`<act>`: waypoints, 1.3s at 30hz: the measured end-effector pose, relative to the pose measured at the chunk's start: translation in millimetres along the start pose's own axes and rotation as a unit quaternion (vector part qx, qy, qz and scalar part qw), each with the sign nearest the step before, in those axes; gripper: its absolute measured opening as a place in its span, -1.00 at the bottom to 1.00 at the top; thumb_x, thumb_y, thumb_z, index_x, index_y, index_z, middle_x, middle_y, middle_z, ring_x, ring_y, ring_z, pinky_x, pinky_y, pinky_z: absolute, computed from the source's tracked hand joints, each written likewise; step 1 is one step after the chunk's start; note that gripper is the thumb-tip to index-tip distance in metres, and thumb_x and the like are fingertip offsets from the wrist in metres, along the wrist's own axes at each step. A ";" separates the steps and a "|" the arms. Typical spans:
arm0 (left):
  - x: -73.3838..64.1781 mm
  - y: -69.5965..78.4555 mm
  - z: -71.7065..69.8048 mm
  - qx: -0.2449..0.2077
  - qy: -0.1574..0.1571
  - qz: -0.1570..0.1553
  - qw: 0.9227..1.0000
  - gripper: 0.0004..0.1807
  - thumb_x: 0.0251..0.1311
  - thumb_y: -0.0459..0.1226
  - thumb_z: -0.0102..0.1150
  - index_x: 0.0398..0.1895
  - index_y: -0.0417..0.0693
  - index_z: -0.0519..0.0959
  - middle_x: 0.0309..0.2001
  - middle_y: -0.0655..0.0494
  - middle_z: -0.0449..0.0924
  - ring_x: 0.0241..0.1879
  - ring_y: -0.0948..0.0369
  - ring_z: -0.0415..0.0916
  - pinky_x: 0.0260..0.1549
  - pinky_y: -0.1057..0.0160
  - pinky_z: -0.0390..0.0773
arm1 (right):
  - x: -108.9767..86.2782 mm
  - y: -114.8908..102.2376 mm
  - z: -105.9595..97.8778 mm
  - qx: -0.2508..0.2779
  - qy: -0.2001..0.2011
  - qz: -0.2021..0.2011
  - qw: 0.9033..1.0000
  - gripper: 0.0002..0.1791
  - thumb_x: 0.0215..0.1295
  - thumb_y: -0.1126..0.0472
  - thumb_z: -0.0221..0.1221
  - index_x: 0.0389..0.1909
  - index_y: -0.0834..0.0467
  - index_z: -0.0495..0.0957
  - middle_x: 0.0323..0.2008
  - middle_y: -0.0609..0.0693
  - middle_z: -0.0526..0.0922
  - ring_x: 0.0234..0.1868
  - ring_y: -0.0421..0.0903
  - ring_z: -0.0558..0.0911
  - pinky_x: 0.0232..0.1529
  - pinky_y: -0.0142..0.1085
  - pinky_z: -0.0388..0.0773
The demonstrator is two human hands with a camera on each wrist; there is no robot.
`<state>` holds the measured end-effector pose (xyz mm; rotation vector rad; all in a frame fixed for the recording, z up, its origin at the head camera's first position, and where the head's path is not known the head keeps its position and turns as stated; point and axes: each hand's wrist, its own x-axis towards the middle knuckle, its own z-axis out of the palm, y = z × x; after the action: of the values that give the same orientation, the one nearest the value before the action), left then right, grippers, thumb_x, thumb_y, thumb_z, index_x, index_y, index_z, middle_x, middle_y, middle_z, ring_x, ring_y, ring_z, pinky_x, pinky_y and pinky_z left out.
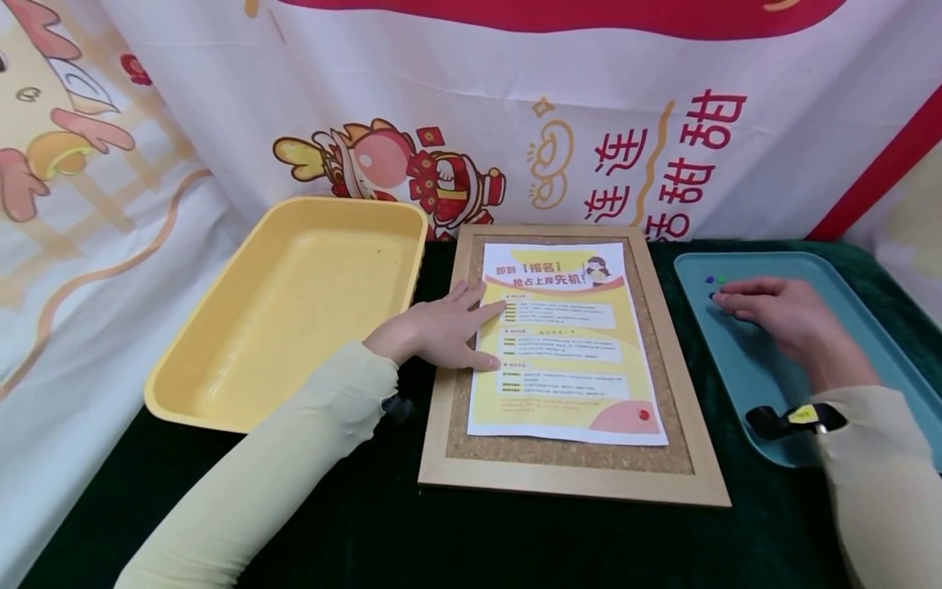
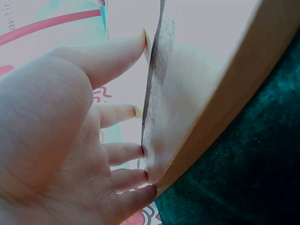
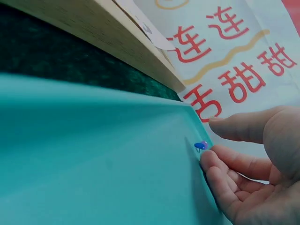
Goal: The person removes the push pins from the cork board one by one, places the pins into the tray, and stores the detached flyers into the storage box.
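A yellow and white printed sheet [image 1: 562,393] lies on a wood-framed cork board [image 1: 574,478], with a red pushpin [image 1: 643,415] near the sheet's lower right corner. My left hand [image 1: 449,329] rests spread across the sheet's left edge and the frame; the left wrist view shows its fingertips on the board's surface. Over the far left part of the blue tray [image 1: 758,360] is my right hand [image 1: 787,315]. A blue pushpin [image 3: 199,146] is right at its fingertips, with thumb and index finger apart. Purple [image 1: 710,280] and green [image 1: 722,279] pushpins lie close by.
A large yellow tray [image 1: 294,311] stands left of the board on a dark green cloth [image 1: 515,540]. Behind everything hangs a printed white backdrop [image 1: 471,98] with red characters. Each wrist wears a small black camera, the right one [image 1: 795,420] above the tray.
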<state>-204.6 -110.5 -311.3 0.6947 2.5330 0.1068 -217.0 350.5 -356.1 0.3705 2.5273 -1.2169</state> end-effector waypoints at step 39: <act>0.9 0.4 -0.5 0.004 0.000 0.006 1.000 0.02 0.43 0.27 0.16 0.77 0.20 -0.08 0.77 -0.08 -0.41 0.75 -0.15 -0.49 0.67 -0.18 -0.05 | -49.9 -70.6 39.9 -0.022 -0.020 -0.102 0.994 -0.32 0.52 -0.15 0.24 0.53 0.05 0.45 0.45 0.25 0.48 0.47 0.23 0.34 0.48 0.41 0.22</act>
<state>-205.3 -109.6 -311.2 0.7120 2.5316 0.1019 -190.1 271.4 -310.5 0.0775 2.6021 -1.2233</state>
